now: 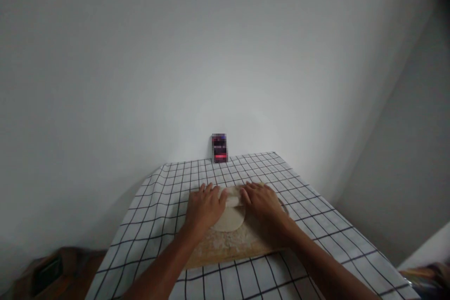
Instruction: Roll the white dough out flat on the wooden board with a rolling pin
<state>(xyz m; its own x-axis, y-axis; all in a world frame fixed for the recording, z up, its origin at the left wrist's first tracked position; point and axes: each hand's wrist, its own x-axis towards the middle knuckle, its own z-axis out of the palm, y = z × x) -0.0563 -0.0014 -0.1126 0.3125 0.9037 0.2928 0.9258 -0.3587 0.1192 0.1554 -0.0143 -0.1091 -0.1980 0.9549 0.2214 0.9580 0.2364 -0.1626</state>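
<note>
A flat round of dough (230, 221) lies on a floured wooden board (228, 245). Across its far part runs a pale rolling pin (234, 201), of which only the stretch between my hands shows. My left hand (206, 205) lies over the pin's left part, fingers pointing away from me and thumb toward the middle. Over the right part, my right hand (262, 200) presses down in the same way, palm lowered. Both hands hide the pin's ends and the dough's sides.
A black-and-white checked cloth (147, 225) covers the table under the board. At the back, a small dark upright object (220, 148), blurred out, leans by the white wall (225, 56). A brown box-like thing (52, 269) stands low at left.
</note>
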